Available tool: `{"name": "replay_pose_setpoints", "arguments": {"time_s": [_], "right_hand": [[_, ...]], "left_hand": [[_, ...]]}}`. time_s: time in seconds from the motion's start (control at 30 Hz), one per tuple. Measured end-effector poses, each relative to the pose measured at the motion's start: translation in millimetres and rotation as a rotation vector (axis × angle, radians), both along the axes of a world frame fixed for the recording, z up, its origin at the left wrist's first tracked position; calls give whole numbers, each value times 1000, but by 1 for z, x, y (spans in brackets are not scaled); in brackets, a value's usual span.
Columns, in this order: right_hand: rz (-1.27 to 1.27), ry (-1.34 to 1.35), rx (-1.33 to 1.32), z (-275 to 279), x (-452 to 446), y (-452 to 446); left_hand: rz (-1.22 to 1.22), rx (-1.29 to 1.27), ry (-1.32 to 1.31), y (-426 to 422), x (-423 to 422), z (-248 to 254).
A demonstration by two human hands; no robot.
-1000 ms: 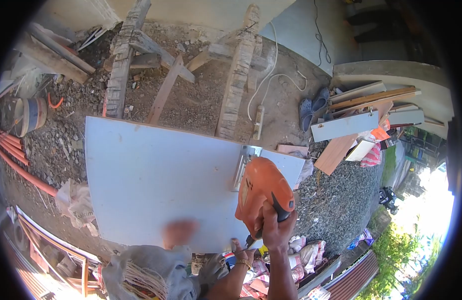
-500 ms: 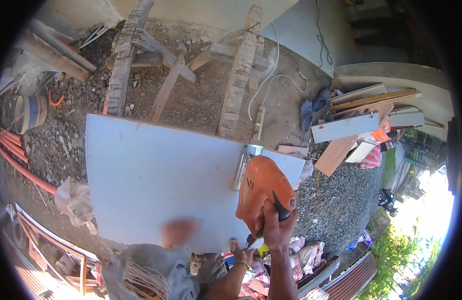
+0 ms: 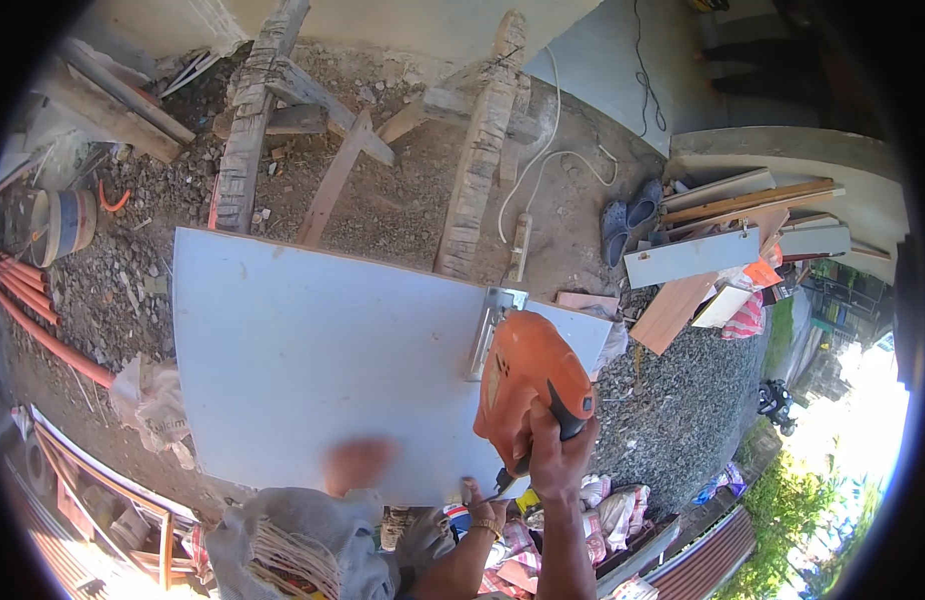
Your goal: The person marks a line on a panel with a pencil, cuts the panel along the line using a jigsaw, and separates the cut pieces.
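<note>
My right hand (image 3: 555,458) is closed round the handle of an orange jigsaw (image 3: 528,375). The jigsaw's metal base plate (image 3: 488,330) lies flat on a white board (image 3: 323,340), near its far right part. The blade is hidden under the tool body. My left hand (image 3: 483,503), with a bracelet at the wrist, is at the board's near edge just left of the tool's dark cord end (image 3: 505,482). Its thumb rests on top, and the other fingers are mostly hidden below the edge. A blurred skin-coloured shape (image 3: 358,465) overlaps the board's near side, by grey cloth (image 3: 293,545).
Notched wooden beams (image 3: 473,160) run under the board's far edge. A white cord (image 3: 531,195) lies on the ground beside them. Blue clogs (image 3: 615,230) and stacked offcuts (image 3: 693,257) are at the right. A bucket (image 3: 65,227) and orange pipes (image 3: 53,340) are at the left.
</note>
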State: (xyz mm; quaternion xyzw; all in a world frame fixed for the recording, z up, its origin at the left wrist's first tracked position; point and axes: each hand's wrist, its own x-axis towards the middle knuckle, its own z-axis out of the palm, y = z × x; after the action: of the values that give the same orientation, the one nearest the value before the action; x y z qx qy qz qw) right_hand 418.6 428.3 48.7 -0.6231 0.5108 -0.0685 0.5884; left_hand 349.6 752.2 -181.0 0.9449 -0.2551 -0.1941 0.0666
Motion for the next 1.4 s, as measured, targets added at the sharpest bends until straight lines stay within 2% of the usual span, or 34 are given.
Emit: {"name": "replay_pose_setpoints", "arguments": {"time_s": [0.23,0.3,0.33,0.4,0.53,0.6,0.63,0.7,0.83,0.93,1.0,1.23,1.4], "right_hand": [[-6,0,14,2,4,-1],[-12,2,18,4,6,-1],[-17,5,21,4,7,-1],[-15,-1,20,3,6,-1],[-6,-19,2,-1,2,-2],[-9,-26,3,-1,4,-2],[-15,-33,3,0,5,-2],[-12,-26,5,0,5,-2],[-15,-16,4,1,6,-2],[1,0,-17,0,5,-2],[-7,-8,-11,1,7,-2],[-35,-6,-10,0,8,-2],[-33,-1,-12,-1,8,-3]], "left_hand": [[0,10,4,-6,10,11],[-312,246,487,-19,34,34],[-311,246,487,-19,32,34],[-23,314,423,-22,29,35],[4,429,587,-40,48,50],[-205,390,765,-41,55,52],[-203,390,765,-40,52,49],[28,437,628,-38,45,46],[28,423,688,-41,46,47],[20,341,576,-22,21,25],[18,-53,-65,-9,-1,0],[-9,-42,-113,-4,1,-1],[24,37,61,-3,1,4]]}}
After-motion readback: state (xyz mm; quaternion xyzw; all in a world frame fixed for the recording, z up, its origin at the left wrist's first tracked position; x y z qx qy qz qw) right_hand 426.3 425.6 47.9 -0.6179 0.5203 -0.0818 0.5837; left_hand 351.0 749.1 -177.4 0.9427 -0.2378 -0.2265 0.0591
